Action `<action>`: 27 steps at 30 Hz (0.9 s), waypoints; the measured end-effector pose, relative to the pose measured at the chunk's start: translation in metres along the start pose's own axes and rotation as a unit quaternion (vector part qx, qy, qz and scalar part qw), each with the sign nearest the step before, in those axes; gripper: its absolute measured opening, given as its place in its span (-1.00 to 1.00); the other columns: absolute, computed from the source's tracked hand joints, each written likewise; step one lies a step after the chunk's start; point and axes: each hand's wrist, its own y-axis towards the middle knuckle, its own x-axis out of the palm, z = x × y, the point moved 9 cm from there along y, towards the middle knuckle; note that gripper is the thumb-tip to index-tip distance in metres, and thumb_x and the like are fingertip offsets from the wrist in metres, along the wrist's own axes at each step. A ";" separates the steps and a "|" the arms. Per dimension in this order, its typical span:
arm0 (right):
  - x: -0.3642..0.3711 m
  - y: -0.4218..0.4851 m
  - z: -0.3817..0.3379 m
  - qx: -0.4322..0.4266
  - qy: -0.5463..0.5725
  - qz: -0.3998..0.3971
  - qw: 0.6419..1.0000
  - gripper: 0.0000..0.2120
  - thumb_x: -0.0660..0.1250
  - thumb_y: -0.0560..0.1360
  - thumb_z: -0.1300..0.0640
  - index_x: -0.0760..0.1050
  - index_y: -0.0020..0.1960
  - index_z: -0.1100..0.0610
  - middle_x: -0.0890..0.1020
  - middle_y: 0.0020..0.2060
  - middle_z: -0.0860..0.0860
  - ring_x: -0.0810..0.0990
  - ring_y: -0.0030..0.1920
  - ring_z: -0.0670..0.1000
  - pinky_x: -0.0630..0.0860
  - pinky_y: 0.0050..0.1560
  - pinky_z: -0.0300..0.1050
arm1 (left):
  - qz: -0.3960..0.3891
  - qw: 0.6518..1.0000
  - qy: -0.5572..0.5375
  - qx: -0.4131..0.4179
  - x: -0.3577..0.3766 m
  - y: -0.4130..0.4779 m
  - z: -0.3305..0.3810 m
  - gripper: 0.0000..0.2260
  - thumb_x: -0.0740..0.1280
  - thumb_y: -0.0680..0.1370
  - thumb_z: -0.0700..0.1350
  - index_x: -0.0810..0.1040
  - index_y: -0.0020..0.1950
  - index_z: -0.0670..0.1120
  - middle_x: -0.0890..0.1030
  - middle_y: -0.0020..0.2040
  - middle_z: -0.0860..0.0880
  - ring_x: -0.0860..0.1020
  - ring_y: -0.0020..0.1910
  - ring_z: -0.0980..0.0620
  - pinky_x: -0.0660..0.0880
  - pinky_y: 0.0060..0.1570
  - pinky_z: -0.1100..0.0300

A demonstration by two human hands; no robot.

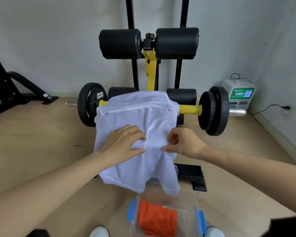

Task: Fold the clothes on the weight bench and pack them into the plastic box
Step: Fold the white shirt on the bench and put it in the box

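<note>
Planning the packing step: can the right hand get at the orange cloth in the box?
Probably yes: the box is lidless, the orange cloth exposed; but the right hand pinches the white garment.

the white garment (137,127) hides the pad of the weight bench (151,77). the plastic box (186,205) and the orange cloth (157,218) in it run off the bottom edge. the green label (242,94) is too small to read.
</note>
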 end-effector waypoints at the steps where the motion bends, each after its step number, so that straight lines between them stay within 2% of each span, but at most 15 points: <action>1: 0.009 -0.008 0.012 0.032 0.011 0.002 0.999 -0.63 0.62 0.25 -0.12 0.54 -0.18 0.06 0.61 -0.28 -0.09 0.55 -0.27 -0.10 0.57 -0.16 -0.11 | 0.013 1.000 0.009 0.002 -0.001 0.000 0.001 -0.73 0.45 0.47 0.18 0.58 0.08 0.09 0.57 0.03 0.15 0.53 0.00 0.04 0.49 -0.23 0.11; 3: 0.030 -0.024 0.037 0.089 0.023 -0.012 0.996 -0.60 0.62 0.22 -0.17 0.54 -0.19 0.05 0.62 -0.28 -0.10 0.57 -0.26 -0.09 0.57 -0.17 -0.13 | 0.029 0.999 0.021 0.009 -0.001 0.000 0.003 -0.76 0.46 0.47 0.15 0.58 0.02 0.06 0.58 -0.02 0.13 0.55 -0.05 0.01 0.46 -0.30 0.13; 6: 0.058 -0.043 0.059 0.116 0.025 -0.043 0.992 -0.61 0.61 0.24 -0.16 0.54 -0.26 0.10 0.57 -0.37 -0.12 0.50 -0.35 -0.13 0.44 -0.31 -0.25 | 0.045 0.999 0.027 0.012 0.000 -0.002 0.005 -0.78 0.47 0.47 0.12 0.57 0.00 0.03 0.58 -0.04 0.10 0.55 -0.07 -0.02 0.36 -0.32 0.16; 8: 0.069 -0.048 0.061 0.113 0.049 -0.052 0.991 -0.63 0.60 0.29 -0.09 0.56 -0.28 0.18 0.56 -0.42 -0.08 0.44 -0.43 -0.16 0.39 -0.40 -0.30 | 0.056 0.998 0.032 0.006 -0.001 -0.003 0.006 -0.78 0.48 0.47 0.11 0.57 -0.01 0.03 0.58 -0.04 0.09 0.55 -0.07 -0.03 0.29 -0.30 0.18; 10: 0.073 -0.051 0.060 0.113 0.102 -0.055 0.987 -0.74 0.56 0.38 0.05 0.58 -0.34 0.16 0.56 -0.49 -0.13 0.43 -0.50 -0.20 0.37 -0.46 -0.34 | 0.062 0.997 0.036 0.004 -0.001 -0.004 0.007 -0.77 0.47 0.47 0.12 0.57 -0.02 0.02 0.58 -0.04 0.08 0.54 -0.06 -0.04 0.26 -0.28 0.19; 12: 0.070 -0.054 0.058 0.111 0.146 -0.058 0.981 -0.75 0.52 0.44 0.16 0.56 -0.38 0.13 0.55 -0.53 -0.16 0.44 -0.52 -0.21 0.37 -0.46 -0.36 | 0.065 0.997 0.040 0.004 -0.002 -0.004 0.008 -0.77 0.45 0.47 0.12 0.56 -0.02 0.02 0.58 -0.04 0.08 0.54 -0.07 -0.04 0.23 -0.28 0.19; 15: 0.056 -0.063 0.054 0.108 0.181 -0.064 0.976 -0.85 0.49 0.47 0.20 0.64 -0.16 0.30 0.68 -0.33 0.03 0.55 -0.40 -0.17 0.50 -0.33 -0.30 | 0.072 0.996 0.051 -0.001 -0.002 -0.005 0.010 -0.76 0.37 0.46 0.14 0.58 0.00 0.01 0.59 -0.04 0.07 0.55 -0.07 -0.05 0.26 -0.26 0.19; 18: 0.032 -0.068 0.045 0.115 0.254 -0.049 0.959 -0.85 0.46 0.49 0.22 0.63 -0.07 0.33 0.73 -0.22 0.11 0.68 -0.26 -0.06 0.61 -0.20 -0.20 | 0.101 0.994 0.029 -0.003 -0.008 -0.008 0.020 -0.70 0.33 0.41 0.15 0.61 0.01 0.00 0.60 -0.05 0.06 0.56 -0.09 -0.07 0.40 -0.18 0.13; 20: 0.013 -0.068 0.033 0.121 0.317 -0.035 0.940 -0.88 0.43 0.51 0.24 0.62 -0.04 0.31 0.73 -0.15 0.15 0.70 -0.20 0.01 0.63 -0.19 -0.15 | 0.117 0.993 -0.019 -0.005 -0.014 -0.009 0.035 -0.70 0.36 0.39 0.19 0.60 -0.03 0.02 0.59 -0.09 0.09 0.55 -0.10 -0.02 0.46 -0.14 0.10; 23: -0.010 -0.062 0.017 0.128 0.404 -0.018 0.906 -0.80 0.42 0.51 0.27 0.60 0.09 0.35 0.70 -0.04 0.19 0.68 -0.10 0.06 0.64 -0.15 -0.12 | 0.078 0.985 -0.146 -0.039 -0.015 -0.008 0.060 -0.66 0.40 0.34 0.31 0.57 -0.08 0.09 0.59 -0.14 0.18 0.56 -0.10 0.16 0.52 -0.12 0.13; 25: -0.018 -0.057 0.010 0.128 0.450 -0.012 0.884 -0.71 0.42 0.49 0.30 0.56 0.18 0.37 0.67 0.06 0.27 0.66 -0.02 0.14 0.62 0.08 0.03 | 0.051 0.973 -0.215 -0.065 -0.011 -0.007 0.074 -0.57 0.43 0.27 0.38 0.58 -0.08 0.10 0.61 -0.12 0.22 0.57 -0.07 0.23 0.53 -0.08 0.19; 27: -0.021 -0.053 0.007 0.137 0.484 0.000 0.864 -0.63 0.43 0.47 0.33 0.51 0.25 0.39 0.61 0.13 0.35 0.61 0.02 0.19 0.50 0.26 0.14 | 0.042 0.964 -0.243 -0.096 -0.008 -0.006 0.081 -0.50 0.43 0.20 0.45 0.59 -0.07 0.12 0.63 -0.11 0.25 0.58 -0.07 0.28 0.52 -0.07 0.26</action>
